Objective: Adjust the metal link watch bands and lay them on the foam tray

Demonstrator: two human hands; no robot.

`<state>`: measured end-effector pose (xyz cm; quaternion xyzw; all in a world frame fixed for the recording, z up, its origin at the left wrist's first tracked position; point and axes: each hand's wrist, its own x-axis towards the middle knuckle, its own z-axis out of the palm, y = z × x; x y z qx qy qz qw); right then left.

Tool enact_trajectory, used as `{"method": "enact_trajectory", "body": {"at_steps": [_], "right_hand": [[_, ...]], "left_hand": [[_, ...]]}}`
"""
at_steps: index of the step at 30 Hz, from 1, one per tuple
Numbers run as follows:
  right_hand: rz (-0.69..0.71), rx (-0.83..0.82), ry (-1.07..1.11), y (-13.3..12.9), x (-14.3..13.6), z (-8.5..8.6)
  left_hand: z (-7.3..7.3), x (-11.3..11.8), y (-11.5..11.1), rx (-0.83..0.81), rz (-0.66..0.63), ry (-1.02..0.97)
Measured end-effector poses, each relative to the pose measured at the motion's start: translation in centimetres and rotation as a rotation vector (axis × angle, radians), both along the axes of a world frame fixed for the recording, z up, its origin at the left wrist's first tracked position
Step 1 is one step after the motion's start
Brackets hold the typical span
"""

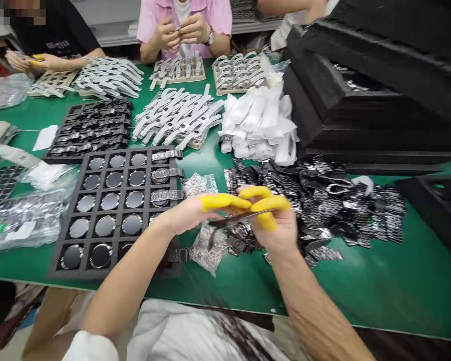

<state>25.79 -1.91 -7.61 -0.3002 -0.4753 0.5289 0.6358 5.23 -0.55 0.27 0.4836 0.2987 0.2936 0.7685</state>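
Yellow finger covers show on both of my hands, which meet above the middle of the green table. A thin dark watch band (235, 219) runs between them, slightly blurred. My right hand (276, 220) is closed on it with thumb and fingers. From the other side, my left hand (195, 210) pinches the same band, its fingertips partly hidden. Just left of my hands is a black foam tray (73, 200) of round dark watch faces, several in its right column with metal bands attached. Below my hands sits a clear bag of small metal pins (206, 250).
Loose black metal bands (346, 215) are heaped at right, by a large black foam stack (361, 115). White wrapped pieces (257, 118) and white-strapped watches (178, 118) lie farther back. Across the table, a person in a pink shirt (218, 20) and another in black (63, 30) handle small parts.
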Motion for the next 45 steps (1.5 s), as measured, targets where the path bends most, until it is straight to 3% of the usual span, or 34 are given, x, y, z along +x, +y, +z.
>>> {"method": "enact_trajectory", "body": {"at_steps": [3, 6, 9, 12, 14, 17, 21, 23, 25, 28, 31, 32, 35, 37, 39, 42, 45], "right_hand": [[-0.091, -0.142, 0.235, 0.9, 0.4, 0.6], [-0.077, -0.240, 0.291, 1.8, 1.3, 0.6], [-0.017, -0.242, 0.263, 1.9, 1.7, 0.3], [0.077, -0.208, 0.230, 1.5, 1.7, 0.0], [0.139, -0.206, 0.224, 1.3, 1.6, -0.1], [0.218, -0.229, 0.220, 1.3, 1.4, 0.1], [0.259, -0.266, 0.231, 1.3, 0.9, 0.7], [0.275, -0.275, 0.226, 1.2, 0.6, 1.0], [0.296, -0.275, 0.221, 1.1, 0.2, 1.2], [0.332, -0.281, 0.251, 0.9, -0.5, 1.3], [0.356, -0.318, 0.308, 0.7, -1.1, 1.3], [0.353, -0.328, 0.323, 0.6, -1.3, 1.4], [0.323, -0.319, 0.330, 0.3, -1.3, 1.9], [0.309, -0.301, 0.298, 0.1, -1.1, 2.2], [0.294, -0.302, 0.251, 0.0, -1.0, 2.5], [0.273, -0.326, 0.194, -0.2, -1.1, 2.4], [0.274, -0.346, 0.156, -0.2, -1.5, 2.0]], "left_hand": [[4.2, -2.6, -1.5, 0.392, 0.046, 0.385], [6.6, -6.3, -5.9, 0.732, 0.134, 0.844], [5.0, -10.1, -12.0, 0.877, 0.174, 1.432], [1.6, -12.7, -16.6, 0.885, 0.040, 1.847], [0.1, -13.2, -18.0, 0.892, -0.057, 1.967], [-0.4, -12.7, -17.9, 0.929, -0.105, 2.041], [-0.4, -12.6, -16.6, 1.002, -0.130, 1.984], [-0.7, -13.7, -16.5, 1.033, -0.042, 1.901], [-0.7, -14.8, -16.6, 0.986, 0.116, 1.775], [0.7, -14.7, -16.0, 0.743, 0.437, 1.471], [3.0, -11.1, -12.6, 0.525, 0.816, 0.927], [3.7, -9.4, -10.8, 0.478, 0.848, 0.737], [4.6, -4.0, -4.0, 0.432, 0.700, 0.381], [3.9, -0.9, 0.1, 0.410, 0.553, 0.298], [2.3, 1.2, 2.7, 0.409, 0.436, 0.308], [-0.5, 2.7, 3.5, 0.495, 0.333, 0.371], [-2.3, 2.6, 2.5, 0.742, 0.230, 0.474]]}}
